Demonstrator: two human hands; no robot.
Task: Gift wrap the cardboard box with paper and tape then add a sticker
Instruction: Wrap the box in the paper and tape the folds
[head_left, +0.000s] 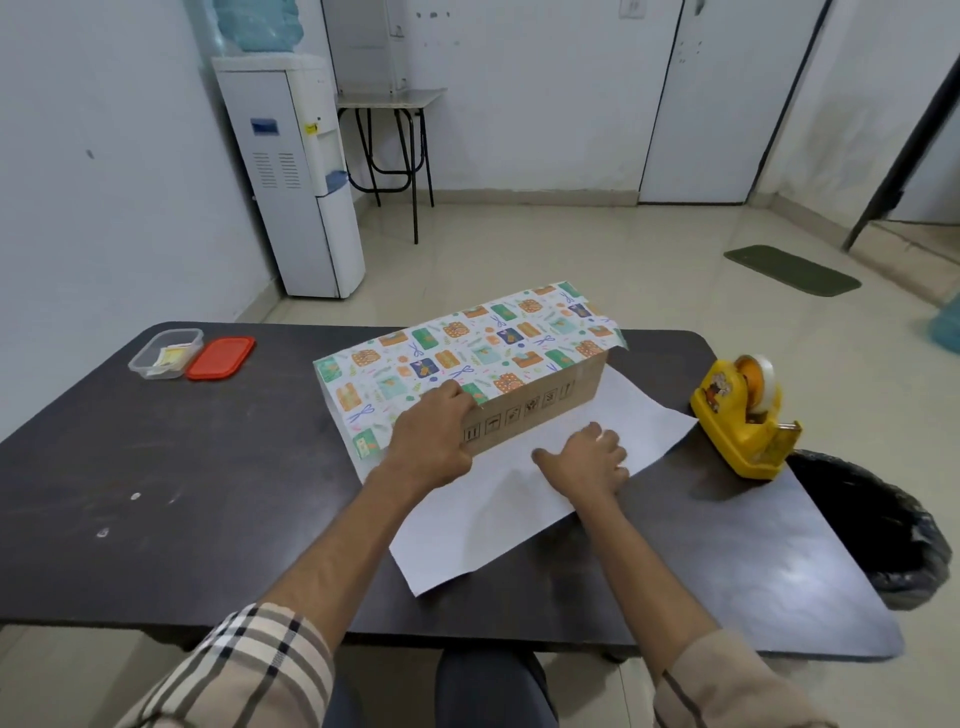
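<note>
A long cardboard box (540, 410) lies on the dark table (182, 467), its top and left end covered by patterned wrapping paper (467, 348). The paper's white underside (498, 519) spreads flat on the table toward me. My left hand (431, 436) presses the printed paper edge against the box's near top corner, fingers curled over it. My right hand (587, 460) rests on the white sheet just in front of the box, fingers bent against the paper. A yellow tape dispenser (743, 415) stands to the right.
A clear plastic container (163, 353) holding small yellow items, perhaps stickers, and its red lid (221, 357) sit at the table's far left. A black bin (883, 525) stands by the right table edge. A water dispenser (296, 176) stands behind.
</note>
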